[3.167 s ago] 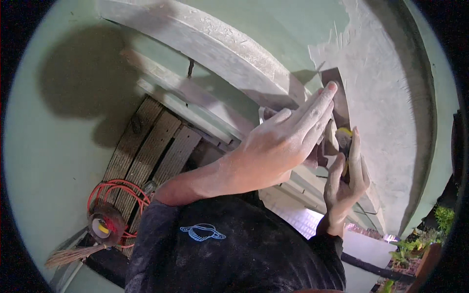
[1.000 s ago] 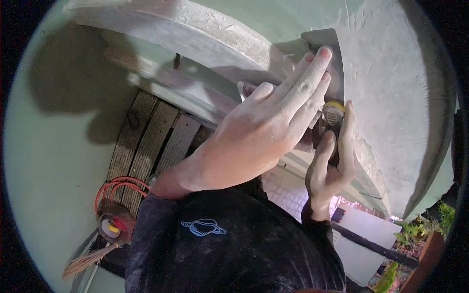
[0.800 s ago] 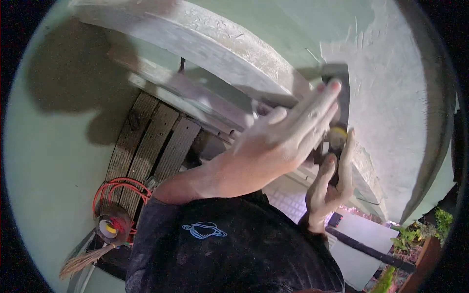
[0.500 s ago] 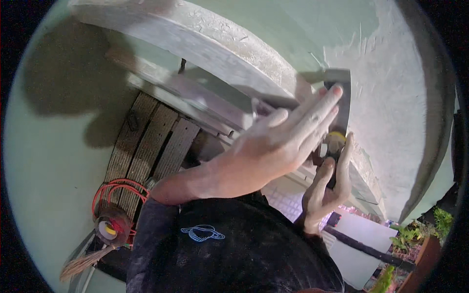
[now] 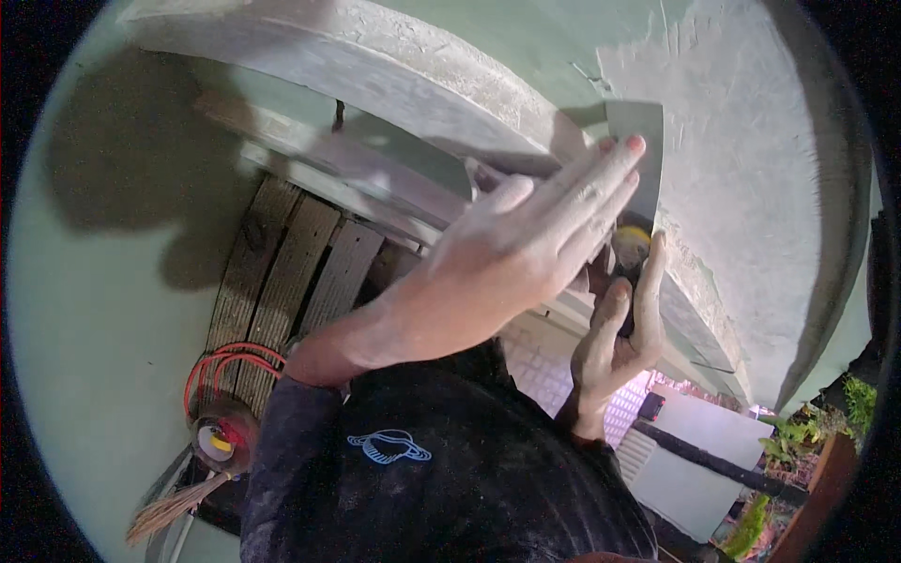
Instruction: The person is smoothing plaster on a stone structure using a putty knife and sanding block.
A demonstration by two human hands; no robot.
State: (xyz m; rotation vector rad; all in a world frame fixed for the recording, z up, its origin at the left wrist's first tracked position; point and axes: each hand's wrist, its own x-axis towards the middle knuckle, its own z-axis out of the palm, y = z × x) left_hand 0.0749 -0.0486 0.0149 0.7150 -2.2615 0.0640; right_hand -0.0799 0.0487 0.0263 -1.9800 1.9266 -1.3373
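Observation:
A putty knife (image 5: 640, 124) with a wide grey metal blade and a yellow band at the handle lies against the whitened wall. Its dark handle is in my right hand (image 5: 615, 355), with fingers and thumb curled round it. My left hand (image 5: 516, 246) lies flat across the blade, its fingers stretched out and dusted white. Those fingers cover part of the blade, and the blade's edge touches the white plaster patch (image 5: 732, 178) beside the arch. Where the handle ends is hidden by my right hand.
A curved ledge (image 5: 375, 66) arches across the green wall (image 5: 103, 310). Lower left are wooden slats (image 5: 282, 253), a red looped cable (image 5: 225, 355), a round container (image 5: 223, 436) and a straw brush (image 5: 174, 507). A white panel (image 5: 690, 469) and plants (image 5: 798, 441) are lower right.
The view has shifted a little, so both hands and the putty knife appear higher and farther left. Against the wall, the blade stays in nearly the same place. Both hands keep their pose.

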